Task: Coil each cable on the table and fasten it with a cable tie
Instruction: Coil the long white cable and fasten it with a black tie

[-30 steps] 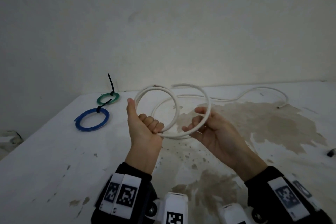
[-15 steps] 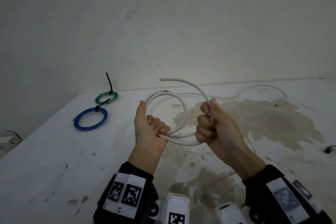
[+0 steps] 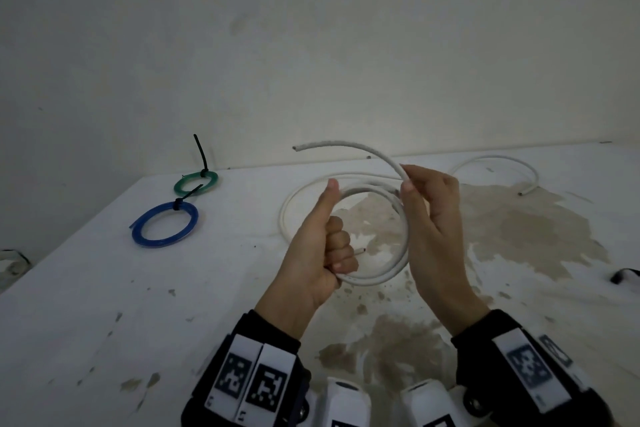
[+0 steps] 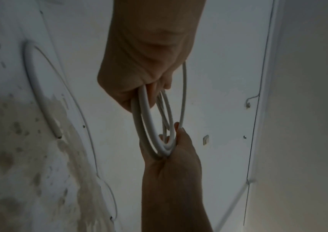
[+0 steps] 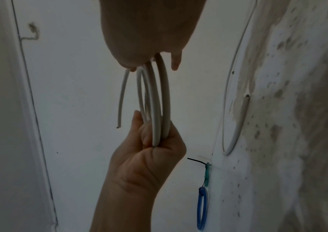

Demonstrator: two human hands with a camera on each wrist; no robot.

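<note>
I hold a white cable (image 3: 382, 277) as an upright coil above the table. My left hand (image 3: 330, 251) grips the coil's lower left in its curled fingers, thumb pointing up along the loop. At the coil's upper right, my right hand (image 3: 408, 185) pinches the cable. From there the free end (image 3: 332, 144) arcs up and left. The left wrist view shows the coil's turns (image 4: 152, 125) running between both hands. In the right wrist view the turns (image 5: 160, 100) bunch together, with the loose end (image 5: 120, 109) hanging apart.
A blue coil (image 3: 164, 225) and a green coil (image 3: 195, 182), each with a black cable tie, lie at the table's (image 3: 104, 305) far left. Another white cable (image 3: 498, 159) trails across the back of the stained top. A small black object (image 3: 623, 276) sits at the right edge.
My right hand has risen from the coil's lower right to its upper right, bringing another turn round. Its fist has loosened to a pinch. The free end now points left above the coil.
</note>
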